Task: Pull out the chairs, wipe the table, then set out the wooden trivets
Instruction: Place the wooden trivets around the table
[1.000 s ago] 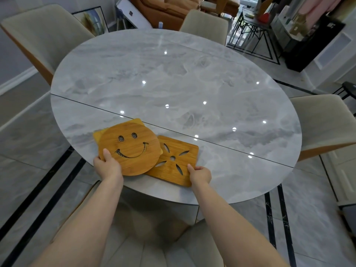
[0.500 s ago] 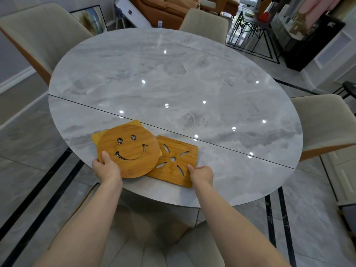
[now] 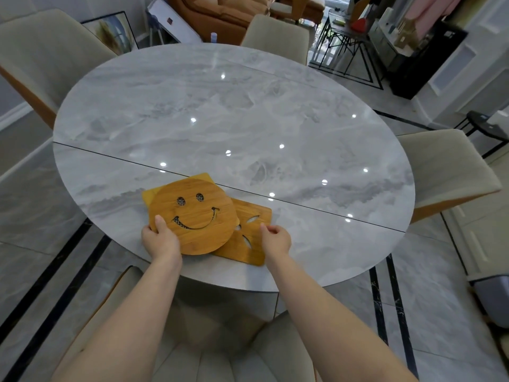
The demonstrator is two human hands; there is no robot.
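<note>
Nearest, chair back (image 3: pixel 237 362) below the arms. Left hand (image 3: pixel 161 241) gripping round smiley trivet (image 3: pixel 192 216), thumb on top; smile facing the person. Right hand (image 3: pixel 276 239) pinching square trivet (image 3: pixel 252 238) beneath, turned diagonal. Both at near edge of marble table (image 3: pixel 248 119). No readable writing.

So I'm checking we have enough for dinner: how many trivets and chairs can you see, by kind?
Round smiley trivet: 1
Square trivets: 2, both partly under the round one
Beige chairs: 4
Total: 7
</note>
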